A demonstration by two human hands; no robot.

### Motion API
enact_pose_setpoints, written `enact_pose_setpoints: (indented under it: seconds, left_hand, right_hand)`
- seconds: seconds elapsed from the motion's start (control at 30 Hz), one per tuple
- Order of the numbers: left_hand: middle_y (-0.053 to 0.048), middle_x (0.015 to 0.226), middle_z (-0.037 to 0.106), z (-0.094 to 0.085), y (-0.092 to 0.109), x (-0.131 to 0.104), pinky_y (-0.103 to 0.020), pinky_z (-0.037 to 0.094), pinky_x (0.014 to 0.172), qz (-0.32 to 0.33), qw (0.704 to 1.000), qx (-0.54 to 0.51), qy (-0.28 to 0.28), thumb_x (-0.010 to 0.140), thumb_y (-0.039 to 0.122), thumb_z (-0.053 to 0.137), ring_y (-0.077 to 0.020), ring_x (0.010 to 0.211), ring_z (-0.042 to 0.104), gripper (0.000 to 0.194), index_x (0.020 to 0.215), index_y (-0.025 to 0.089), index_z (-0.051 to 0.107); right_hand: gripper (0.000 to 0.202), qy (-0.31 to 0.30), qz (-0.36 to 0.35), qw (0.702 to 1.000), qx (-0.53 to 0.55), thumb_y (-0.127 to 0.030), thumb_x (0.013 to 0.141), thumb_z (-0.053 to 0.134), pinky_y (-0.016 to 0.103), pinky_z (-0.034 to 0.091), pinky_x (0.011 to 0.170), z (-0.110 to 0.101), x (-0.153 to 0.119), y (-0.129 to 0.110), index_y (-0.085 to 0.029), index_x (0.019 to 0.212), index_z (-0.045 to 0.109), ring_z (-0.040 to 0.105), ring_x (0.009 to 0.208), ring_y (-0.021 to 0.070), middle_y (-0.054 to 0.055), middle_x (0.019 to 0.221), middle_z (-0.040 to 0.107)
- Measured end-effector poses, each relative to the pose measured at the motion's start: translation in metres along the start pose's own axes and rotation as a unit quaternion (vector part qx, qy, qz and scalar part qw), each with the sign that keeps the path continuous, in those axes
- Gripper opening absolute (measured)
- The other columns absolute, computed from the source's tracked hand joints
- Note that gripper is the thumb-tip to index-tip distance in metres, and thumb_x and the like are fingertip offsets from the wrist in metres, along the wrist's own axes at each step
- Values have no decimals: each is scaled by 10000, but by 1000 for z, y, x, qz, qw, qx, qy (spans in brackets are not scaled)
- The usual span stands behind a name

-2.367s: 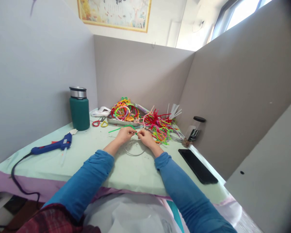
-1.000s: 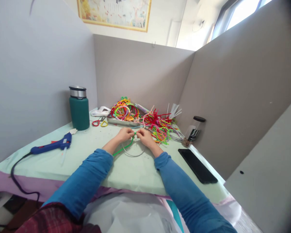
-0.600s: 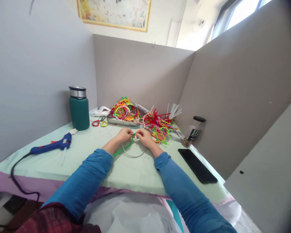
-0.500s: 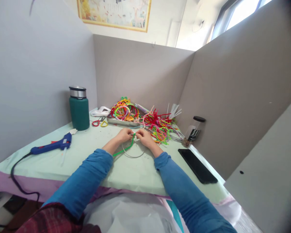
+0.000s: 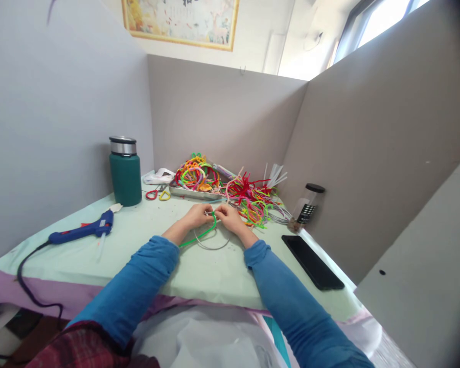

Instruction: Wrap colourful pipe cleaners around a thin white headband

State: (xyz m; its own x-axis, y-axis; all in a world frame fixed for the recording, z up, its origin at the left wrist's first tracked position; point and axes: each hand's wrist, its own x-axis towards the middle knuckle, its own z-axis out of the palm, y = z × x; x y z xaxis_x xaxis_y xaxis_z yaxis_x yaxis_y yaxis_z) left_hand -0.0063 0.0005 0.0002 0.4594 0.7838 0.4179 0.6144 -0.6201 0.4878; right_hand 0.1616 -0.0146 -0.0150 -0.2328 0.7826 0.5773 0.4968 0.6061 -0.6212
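One blue glue gun [image 5: 80, 231] to the left and one black phone [image 5: 312, 262] to the right, both on the table [image 5: 214, 273]; beyond, one green bottle [image 5: 125, 179] and one lidded jar [image 5: 306, 207]; farther back, a tray [image 5: 195, 193] beside a tangle of pipe cleaners [image 5: 249, 191]. In the way of a full view, fingertips over the join. Between left hand [image 5: 197, 215] and right hand [image 5: 230, 216], both closed, pinching green pipe cleaner [image 5: 213, 223] at the wire ring [image 5: 210, 248]; trailing toward the left wrist, with ring below. In all: two hands, one green strand held, colourful strands behind too tangled to count.
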Motion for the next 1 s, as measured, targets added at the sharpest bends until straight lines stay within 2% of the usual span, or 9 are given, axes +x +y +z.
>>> enact_pose_setpoints:
  seconds: [0.13,0.27,0.53,0.77,0.9,1.0]
  left_hand:
    - [-11,669,621,-1,2,0,-227,374,590,13,999,32,2,716,332,514,-142,627,515,246,785,142,656]
    - [-29,692,645,-3,5,0,-226,382,587,11,1000,20,-13,774,383,459,-149,641,541,318,802,140,663]
    - [-37,579,629,-6,9,-1,-240,412,560,-75,994,-68,-30,756,467,474,-153,565,558,391,731,131,672]
    - [-94,696,671,-6,10,-1,-232,374,442,-178,953,-243,-22,669,477,603,-98,449,480,394,728,89,636]
    - [-96,656,663,-6,9,0,-217,330,400,-212,925,-313,-32,632,451,665,-80,403,455,375,703,85,615]
    - [-101,649,660,-6,9,0,-219,299,371,-224,912,-341,-43,665,426,646,-66,360,421,345,678,83,604]
  right_hand:
    - [127,-2,4,1000,0,-211,752,493,227,388,607,-1,0,0,-168,700,600,506,620,120,-12,653,582]
    - [139,-9,8,1000,-1,-230,769,495,225,391,593,-1,0,2,-169,715,608,512,598,117,-8,653,599]
    - [148,-12,1,1000,-14,-226,781,503,216,377,595,-1,-2,-2,-163,710,617,508,621,111,-4,669,597]
    - [128,-13,-8,1000,-23,-209,770,504,216,363,588,-2,-3,-7,-160,695,594,498,624,114,-9,658,578]
    - [132,-16,-16,999,-25,-213,779,496,220,371,603,-1,-3,-7,-163,711,598,510,637,118,-6,676,593]
    - [129,-20,-19,999,-25,-210,780,493,220,377,611,-1,-3,-7,-166,730,604,511,628,116,-8,675,597]
